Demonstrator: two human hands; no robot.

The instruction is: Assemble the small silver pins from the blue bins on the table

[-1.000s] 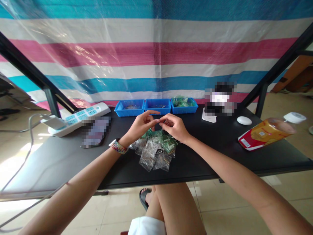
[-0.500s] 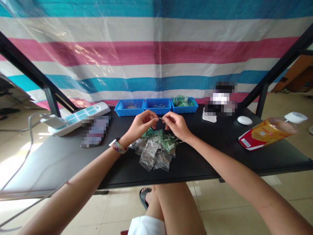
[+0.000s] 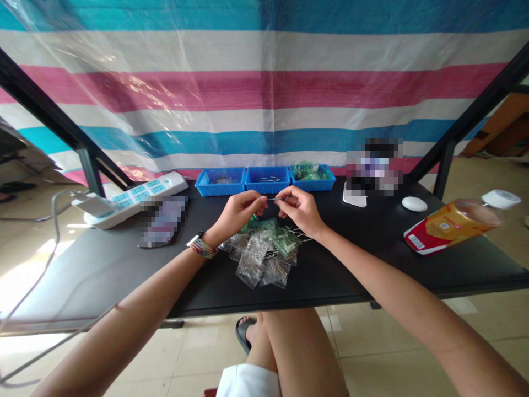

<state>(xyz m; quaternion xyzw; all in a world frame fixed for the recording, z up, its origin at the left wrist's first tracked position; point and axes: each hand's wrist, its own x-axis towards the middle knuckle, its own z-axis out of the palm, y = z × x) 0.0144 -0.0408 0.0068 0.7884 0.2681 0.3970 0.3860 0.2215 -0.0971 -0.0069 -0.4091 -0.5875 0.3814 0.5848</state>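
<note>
Between my two hands runs a thin metal rod (image 3: 271, 199), too small to name more exactly. My left hand (image 3: 242, 210) pinches its left end between thumb and fingers. The other end is pinched by my right hand (image 3: 301, 212). Just below lies a pile of small clear plastic bags (image 3: 253, 255) with thin metal pieces in some of them. Green packets (image 3: 286, 241) and loose metal rods (image 3: 303, 236) are mixed into the pile. Beyond my hands stand three blue bins in a row: the left bin (image 3: 220, 189), the middle bin (image 3: 268, 187) and the right bin (image 3: 313, 184).
A white power strip (image 3: 138, 196) with a plugged-in cable and a blurred phone-like object (image 3: 164, 221) lie at left. At right are a white card-like object (image 3: 354, 195), a white oval object (image 3: 414, 204) and a tilted drink bottle (image 3: 450, 226). A striped sheet (image 3: 248, 88) hangs behind the black table (image 3: 351, 281).
My hands have drawn slightly apart, and more of the thin metal rod shows between them. The camera view has shifted a little; the bins and pile look the same.
</note>
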